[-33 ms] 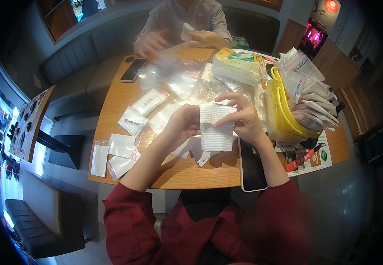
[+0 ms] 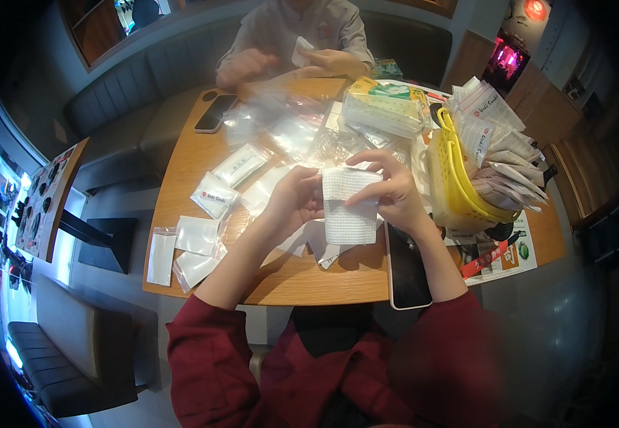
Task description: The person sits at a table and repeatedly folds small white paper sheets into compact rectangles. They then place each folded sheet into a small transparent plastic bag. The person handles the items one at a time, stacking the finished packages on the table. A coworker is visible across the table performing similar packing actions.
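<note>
Over the near middle of the table I hold a folded white wipe (image 2: 351, 221) with a waffle-like texture. My left hand (image 2: 297, 196) pinches its left edge. My right hand (image 2: 393, 192) grips it from the right, the thumb pressed across its front and the fingers behind its upper edge. Below it lie white pieces (image 2: 326, 250), partly covered by the wipe and my hands. To the left of my left hand are white packets (image 2: 214, 196) and clear bags with white contents (image 2: 197, 235).
A yellow basket (image 2: 455, 171) full of packets stands at the right, beside a stack of clear packs (image 2: 383, 113). One phone (image 2: 409, 267) overhangs the near edge; another phone (image 2: 216, 114) lies far left. Across the table, a person's hand (image 2: 334, 63) holds something white above loose clear bags (image 2: 288, 132).
The other person's blurred hand at the far side has shifted slightly up and to the left. My hands and the wipe stay practically in place.
</note>
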### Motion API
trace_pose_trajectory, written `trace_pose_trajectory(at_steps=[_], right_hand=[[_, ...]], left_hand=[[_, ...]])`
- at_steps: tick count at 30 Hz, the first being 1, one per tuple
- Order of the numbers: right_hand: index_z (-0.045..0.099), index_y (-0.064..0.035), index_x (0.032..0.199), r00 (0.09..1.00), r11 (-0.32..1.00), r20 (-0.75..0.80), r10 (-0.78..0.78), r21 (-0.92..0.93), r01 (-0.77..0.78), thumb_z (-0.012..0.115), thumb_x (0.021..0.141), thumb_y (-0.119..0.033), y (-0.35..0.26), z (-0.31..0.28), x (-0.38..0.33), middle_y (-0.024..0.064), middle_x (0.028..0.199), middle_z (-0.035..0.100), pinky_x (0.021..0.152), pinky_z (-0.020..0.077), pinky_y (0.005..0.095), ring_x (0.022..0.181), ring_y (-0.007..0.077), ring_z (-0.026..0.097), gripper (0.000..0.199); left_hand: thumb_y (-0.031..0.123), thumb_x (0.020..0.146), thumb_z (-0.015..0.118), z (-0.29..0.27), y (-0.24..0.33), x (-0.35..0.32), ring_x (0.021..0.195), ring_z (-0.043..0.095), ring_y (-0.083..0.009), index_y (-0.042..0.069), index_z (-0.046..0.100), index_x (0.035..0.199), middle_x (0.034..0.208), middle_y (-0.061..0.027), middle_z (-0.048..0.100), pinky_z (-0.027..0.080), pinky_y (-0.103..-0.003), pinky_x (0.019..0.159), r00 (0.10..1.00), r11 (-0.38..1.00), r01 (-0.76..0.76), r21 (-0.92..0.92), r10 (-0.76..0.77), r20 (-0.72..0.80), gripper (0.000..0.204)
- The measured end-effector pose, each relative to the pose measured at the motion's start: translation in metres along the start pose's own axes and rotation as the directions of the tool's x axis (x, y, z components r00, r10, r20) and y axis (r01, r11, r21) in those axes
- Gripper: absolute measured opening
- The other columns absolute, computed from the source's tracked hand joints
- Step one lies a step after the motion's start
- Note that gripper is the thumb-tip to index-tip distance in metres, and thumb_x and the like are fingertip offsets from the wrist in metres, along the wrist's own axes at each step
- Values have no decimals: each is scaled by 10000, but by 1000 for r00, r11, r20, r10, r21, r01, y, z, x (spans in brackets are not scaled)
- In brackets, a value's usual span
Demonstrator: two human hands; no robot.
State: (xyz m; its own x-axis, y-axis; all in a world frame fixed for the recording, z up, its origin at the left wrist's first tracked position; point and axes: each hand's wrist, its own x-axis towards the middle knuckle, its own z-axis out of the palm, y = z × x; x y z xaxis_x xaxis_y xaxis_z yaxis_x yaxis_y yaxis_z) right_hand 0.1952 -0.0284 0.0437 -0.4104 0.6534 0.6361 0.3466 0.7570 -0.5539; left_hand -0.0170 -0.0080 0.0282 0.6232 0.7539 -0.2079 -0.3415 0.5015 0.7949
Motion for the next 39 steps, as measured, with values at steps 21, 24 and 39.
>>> trace_pose_trajectory(at_steps=[21,24,39], right_hand=[[681,0,980,900,757,32,434,528,-384,621,849,-133,2,-6,3,82,980,649,770,451,253,881,116,583,197],[692,11,940,863,768,102,495,413,-490,693,813,-143,4,3,1,32,808,668,662,454,210,744,60,573,199],[672,30,995,759,619,98,644,516,-592,651,858,-179,-4,1,1,42,868,675,712,463,210,772,70,588,251]], left_hand=[[327,934,537,14,-4,-3,841,573,-83,-12,598,1111,942,-42,644,462,-244,763,975,808,-199,555,219,30,387],[346,934,533,15,-5,-6,815,565,-58,14,612,1095,923,-16,645,447,-216,731,975,800,-202,565,217,40,378],[347,954,484,9,-5,-1,849,576,-83,-10,608,1084,923,-50,639,469,-254,766,961,840,-228,492,276,-26,400]])
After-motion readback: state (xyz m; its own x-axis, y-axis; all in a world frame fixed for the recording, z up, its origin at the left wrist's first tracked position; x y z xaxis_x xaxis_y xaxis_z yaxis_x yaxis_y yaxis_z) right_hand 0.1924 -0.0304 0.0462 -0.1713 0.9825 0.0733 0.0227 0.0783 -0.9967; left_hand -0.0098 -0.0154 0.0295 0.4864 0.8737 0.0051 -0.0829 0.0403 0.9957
